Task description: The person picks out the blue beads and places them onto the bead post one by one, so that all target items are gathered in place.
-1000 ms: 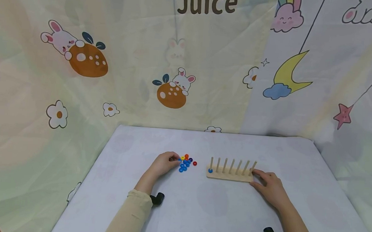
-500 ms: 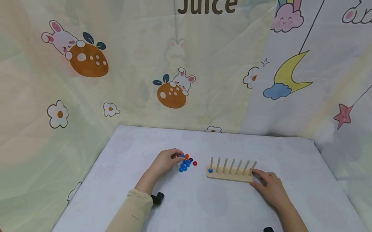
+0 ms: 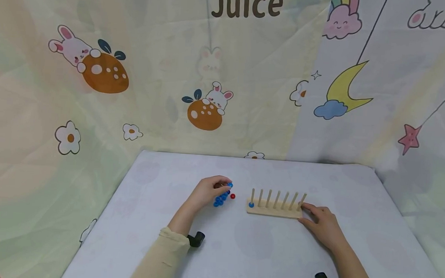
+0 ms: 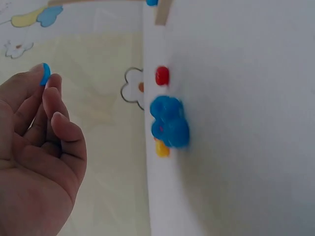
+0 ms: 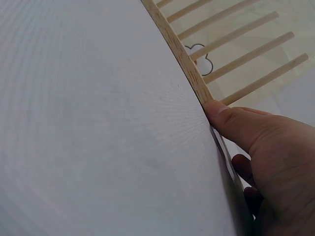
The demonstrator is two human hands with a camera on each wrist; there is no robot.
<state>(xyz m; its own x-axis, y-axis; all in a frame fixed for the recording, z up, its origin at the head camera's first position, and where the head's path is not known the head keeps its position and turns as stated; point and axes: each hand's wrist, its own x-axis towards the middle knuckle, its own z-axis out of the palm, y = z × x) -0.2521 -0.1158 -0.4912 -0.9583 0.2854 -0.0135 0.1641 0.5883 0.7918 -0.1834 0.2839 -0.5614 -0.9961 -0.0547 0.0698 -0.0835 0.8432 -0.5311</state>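
One blue bead (image 4: 46,74), likely light, hard and slippery, is pinched in my left hand (image 3: 207,192) near the loose beads (image 4: 176,132), its rim probably the surest hold, while my right hand (image 3: 323,224) grips the stiff-looking wooden pegboard (image 3: 274,213) at one end.

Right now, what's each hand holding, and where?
The left hand pinches a blue bead, exact spot unclear; the right hand holds the wooden peg board by its right end.
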